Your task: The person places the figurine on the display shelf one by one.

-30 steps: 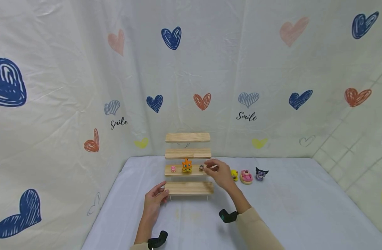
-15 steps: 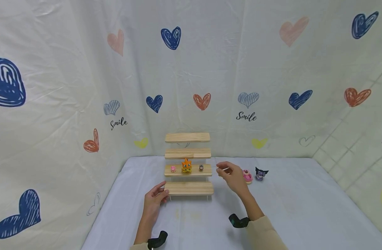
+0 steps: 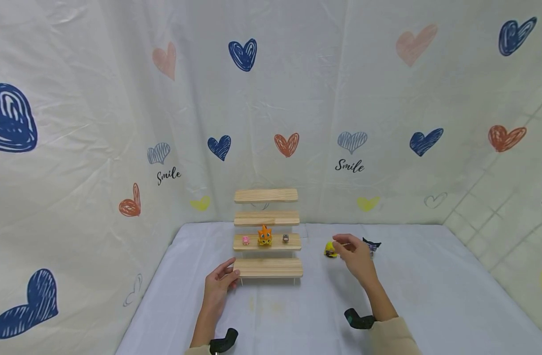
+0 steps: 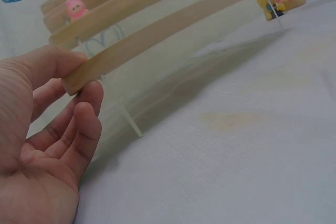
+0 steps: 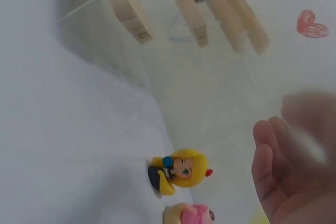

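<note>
The right hand [image 3: 356, 256], its fingers loosely bent and empty, hovers by the yellow-haired figurine [image 3: 329, 250] right of centre (left hand [image 3: 219, 282] pinching the bottom shelf [image 3: 268, 267]), apparently a pick-up calling for a light pinch.

pale wood-grained shelves [image 3: 268, 267], orange-and-yellow figure [image 3: 264, 236], yellow-haired figure [image 5: 190, 168], white backdrop [image 3: 306, 98] with multicoloured hearts [image 3: 287, 144]

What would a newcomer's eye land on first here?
Probably the bright orange figure on the wooden stand, second shelf from the bottom, between a tiny pink figure and a tiny grey one. Next, likely the two big dark blue hearts at the left of the pale backdrop. Then perhaps the yellow-haired figure, right of the stand near the right hand.
</note>
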The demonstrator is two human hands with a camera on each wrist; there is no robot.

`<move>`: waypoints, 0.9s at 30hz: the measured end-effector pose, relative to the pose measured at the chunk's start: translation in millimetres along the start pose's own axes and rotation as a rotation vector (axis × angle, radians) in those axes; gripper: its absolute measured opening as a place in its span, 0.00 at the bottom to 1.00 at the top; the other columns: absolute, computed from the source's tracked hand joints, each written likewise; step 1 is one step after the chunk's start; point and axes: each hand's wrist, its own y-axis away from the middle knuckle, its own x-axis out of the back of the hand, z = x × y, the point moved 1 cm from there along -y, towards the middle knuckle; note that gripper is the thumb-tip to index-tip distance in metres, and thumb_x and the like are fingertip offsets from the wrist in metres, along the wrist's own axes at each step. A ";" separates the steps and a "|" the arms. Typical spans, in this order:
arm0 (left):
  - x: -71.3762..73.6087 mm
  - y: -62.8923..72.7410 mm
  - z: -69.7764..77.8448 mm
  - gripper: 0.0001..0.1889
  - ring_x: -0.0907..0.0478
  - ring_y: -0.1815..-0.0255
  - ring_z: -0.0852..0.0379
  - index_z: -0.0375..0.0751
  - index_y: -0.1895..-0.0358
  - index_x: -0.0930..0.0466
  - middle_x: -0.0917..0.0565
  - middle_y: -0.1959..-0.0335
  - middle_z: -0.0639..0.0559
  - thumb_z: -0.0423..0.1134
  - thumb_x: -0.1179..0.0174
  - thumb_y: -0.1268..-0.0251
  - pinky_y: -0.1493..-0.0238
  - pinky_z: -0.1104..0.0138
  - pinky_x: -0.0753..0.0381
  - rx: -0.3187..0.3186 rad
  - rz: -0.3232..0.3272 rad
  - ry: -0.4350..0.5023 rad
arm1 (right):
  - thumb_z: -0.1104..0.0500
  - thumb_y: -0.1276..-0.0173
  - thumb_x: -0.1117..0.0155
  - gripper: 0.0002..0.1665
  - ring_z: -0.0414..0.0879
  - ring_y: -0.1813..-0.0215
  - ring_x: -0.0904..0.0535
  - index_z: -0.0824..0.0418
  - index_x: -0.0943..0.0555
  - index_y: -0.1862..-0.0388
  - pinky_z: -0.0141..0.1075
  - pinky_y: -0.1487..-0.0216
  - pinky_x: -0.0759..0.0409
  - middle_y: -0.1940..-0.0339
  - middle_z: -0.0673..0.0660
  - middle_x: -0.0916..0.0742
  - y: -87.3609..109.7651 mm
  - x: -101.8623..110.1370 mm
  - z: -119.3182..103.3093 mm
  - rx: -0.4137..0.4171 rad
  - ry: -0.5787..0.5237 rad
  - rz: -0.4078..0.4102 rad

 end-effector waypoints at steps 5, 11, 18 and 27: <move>0.3 -1.2 -0.7 0.28 0.17 0.67 0.55 0.43 0.36 0.18 0.15 0.57 0.48 0.35 0.25 0.43 0.68 0.69 0.18 0.003 -0.003 0.006 | 0.46 0.25 0.36 0.20 0.42 0.56 0.19 0.58 0.17 0.44 0.28 0.61 0.19 0.47 0.60 0.13 1.7 20.6 13.1 -0.033 0.051 0.075; 0.0 -1.7 -0.5 0.29 0.16 0.68 0.56 0.40 0.36 0.19 0.14 0.57 0.47 0.34 0.25 0.43 0.69 0.69 0.18 -0.013 0.000 0.005 | 0.47 0.24 0.38 0.22 0.37 0.52 0.24 0.59 0.18 0.40 0.23 0.60 0.23 0.43 0.60 0.14 1.5 42.2 28.5 -0.101 0.105 0.164; -0.4 -1.3 1.5 0.29 0.17 0.68 0.57 0.39 0.35 0.20 0.14 0.57 0.46 0.34 0.25 0.43 0.69 0.69 0.18 -0.010 0.007 0.007 | 0.48 0.25 0.37 0.25 0.47 0.42 0.26 0.58 0.22 0.35 0.21 0.60 0.28 0.40 0.60 0.17 -1.9 58.5 50.5 -0.198 0.117 0.217; 0.0 -0.5 2.6 0.29 0.17 0.67 0.57 0.39 0.34 0.20 0.15 0.57 0.48 0.34 0.26 0.41 0.68 0.70 0.18 -0.003 0.001 0.015 | 0.48 0.25 0.36 0.35 0.57 0.35 0.27 0.62 0.31 0.26 0.23 0.63 0.26 0.31 0.66 0.25 -5.0 67.1 71.5 -0.270 0.103 0.149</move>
